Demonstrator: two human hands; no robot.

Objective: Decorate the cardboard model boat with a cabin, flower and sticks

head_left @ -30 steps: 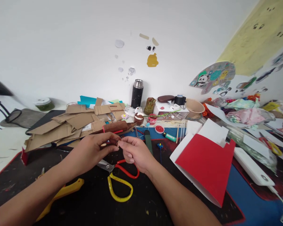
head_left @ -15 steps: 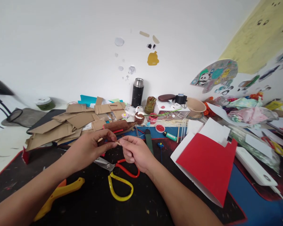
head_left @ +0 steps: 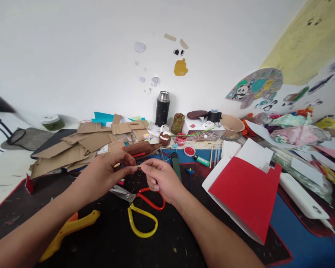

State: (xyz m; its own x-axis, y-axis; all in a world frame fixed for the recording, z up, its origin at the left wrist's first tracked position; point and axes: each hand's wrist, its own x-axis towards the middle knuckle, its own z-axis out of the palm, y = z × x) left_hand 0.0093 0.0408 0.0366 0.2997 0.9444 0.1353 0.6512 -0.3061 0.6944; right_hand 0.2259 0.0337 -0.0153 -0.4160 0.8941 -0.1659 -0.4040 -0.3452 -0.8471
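Note:
My left hand [head_left: 111, 171] and my right hand [head_left: 163, 178] meet over the dark mat, thumb and fingers of each pinched together. Between the fingertips runs a thin pale wooden stick [head_left: 139, 168], gripped by both. Much of the stick is hidden by my left fingers. Just below lie scissors [head_left: 131, 199] with one red and one yellow handle, blades partly under my left hand. Beyond my fingers rests a brown, pointed log-like piece [head_left: 139, 149]. A yellow-handled tool [head_left: 72, 230] lies by my left forearm, which covers part of it.
Cardboard scraps [head_left: 80, 141] are piled at back left. A black thermos [head_left: 163, 109] stands by the wall. Folded red card [head_left: 245, 193] lies right, beside a white power strip [head_left: 303, 195]. A green lighter [head_left: 201, 160] and a small red-filled dish [head_left: 189, 151] sit behind my right hand.
Both hands have shifted only slightly, my left fingertips a little to the left along the stick. The camera view has tilted a touch. Both pinches stay closed.

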